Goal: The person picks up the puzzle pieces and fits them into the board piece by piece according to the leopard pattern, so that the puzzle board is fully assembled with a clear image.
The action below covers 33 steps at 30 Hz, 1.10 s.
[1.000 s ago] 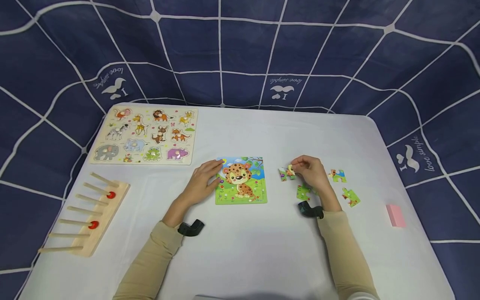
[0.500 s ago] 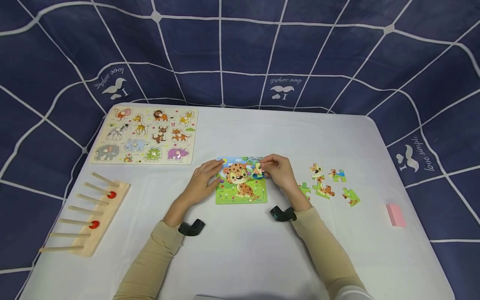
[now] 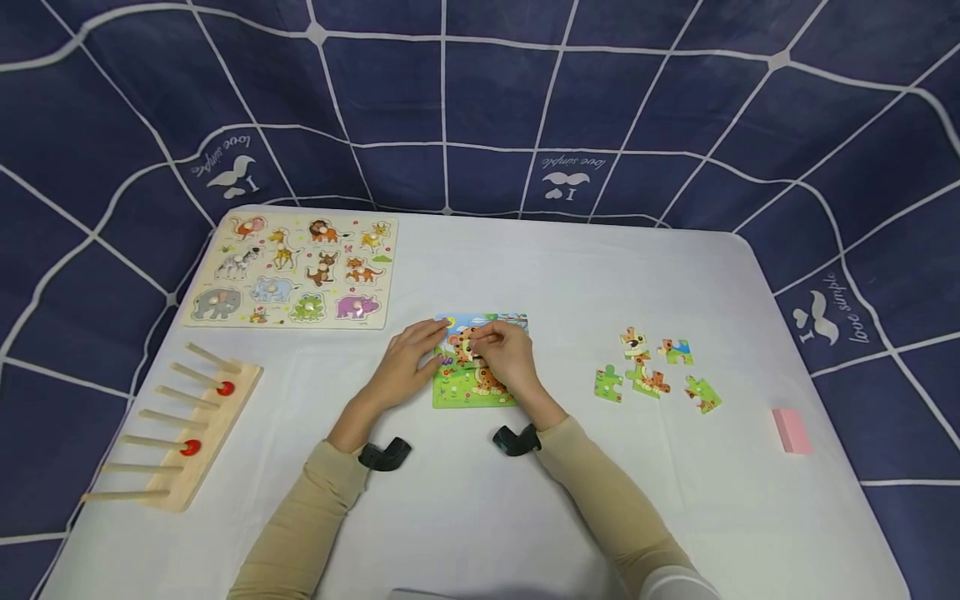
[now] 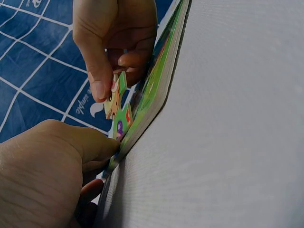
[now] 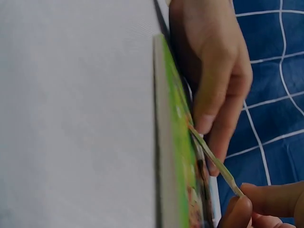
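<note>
A square jigsaw board (image 3: 459, 398) with a cartoon leopard on green grass lies mid-table. Against its left edge rests my left hand (image 3: 408, 360), fingers stretched to the top corner and thumb at the side, seen close up in the left wrist view. My right hand (image 3: 510, 354) is over the board, pinching a jigsaw piece (image 4: 114, 102) between thumb and index finger. This piece tilts up, its lower end down at the board near the left thumb; the right wrist view shows its thin edge. Part of the leopard picture is hidden under the right hand.
Several loose jigsaw pieces (image 3: 648, 380) lie right of the board. Farther right sits a pink block (image 3: 792, 431). An animal knob puzzle (image 3: 292, 271) is at the back left, and a wooden peg rack (image 3: 213, 433) with two red beads stands before it.
My right hand has carried a jigsaw piece from the loose group leftward onto the board's left half, turning it on the way. The left hand has kept its place.
</note>
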Each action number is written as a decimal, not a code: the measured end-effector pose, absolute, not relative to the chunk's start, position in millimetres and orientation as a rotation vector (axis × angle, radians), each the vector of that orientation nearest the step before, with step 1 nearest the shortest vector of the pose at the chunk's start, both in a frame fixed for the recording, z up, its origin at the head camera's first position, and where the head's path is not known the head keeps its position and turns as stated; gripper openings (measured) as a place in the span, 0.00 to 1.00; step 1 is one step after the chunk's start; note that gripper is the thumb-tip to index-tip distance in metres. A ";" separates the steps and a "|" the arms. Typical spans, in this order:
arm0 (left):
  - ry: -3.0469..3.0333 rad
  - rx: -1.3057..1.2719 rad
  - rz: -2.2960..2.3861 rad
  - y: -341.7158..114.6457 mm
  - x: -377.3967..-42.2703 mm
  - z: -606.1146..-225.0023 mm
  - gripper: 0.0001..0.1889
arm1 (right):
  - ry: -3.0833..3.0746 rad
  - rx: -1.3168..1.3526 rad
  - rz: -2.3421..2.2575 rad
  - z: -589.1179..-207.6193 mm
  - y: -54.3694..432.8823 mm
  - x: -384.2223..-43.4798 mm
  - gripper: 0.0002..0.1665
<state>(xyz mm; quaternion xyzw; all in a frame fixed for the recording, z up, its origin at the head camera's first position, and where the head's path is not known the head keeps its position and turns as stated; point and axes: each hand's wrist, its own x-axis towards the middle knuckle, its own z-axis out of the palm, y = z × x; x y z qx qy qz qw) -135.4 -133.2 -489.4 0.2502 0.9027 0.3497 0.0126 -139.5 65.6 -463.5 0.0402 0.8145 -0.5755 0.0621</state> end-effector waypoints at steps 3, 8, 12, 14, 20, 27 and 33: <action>2.815 0.778 1.093 -132.6 -135.5 -488.5 0.27 | 2.532 0.103 -1.722 -466.7 63.1 -138.8 0.04; 2.814 0.775 1.108 -132.5 -135.3 -486.9 0.27 | 2.634 0.054 -1.685 -467.8 61.3 -137.1 0.03; 2.820 0.769 1.113 -132.7 -135.2 -487.5 0.27 | 2.678 -0.010 -1.658 -468.9 60.3 -136.7 0.02; 2.829 0.763 1.108 -132.5 -135.0 -488.2 0.27 | 2.697 -0.039 -1.637 -469.7 60.1 -137.0 0.02; 2.834 0.733 1.109 -130.8 -135.0 -487.7 0.27 | 2.742 -0.076 -1.537 -468.4 60.8 -137.0 0.02; 2.826 0.714 1.109 -129.2 -135.0 -486.2 0.27 | 2.786 -0.100 -1.341 -462.3 60.8 -134.5 0.08; 2.833 0.718 1.099 -129.6 -134.5 -486.3 0.28 | 2.832 -0.173 -1.281 -462.7 58.5 -133.9 0.09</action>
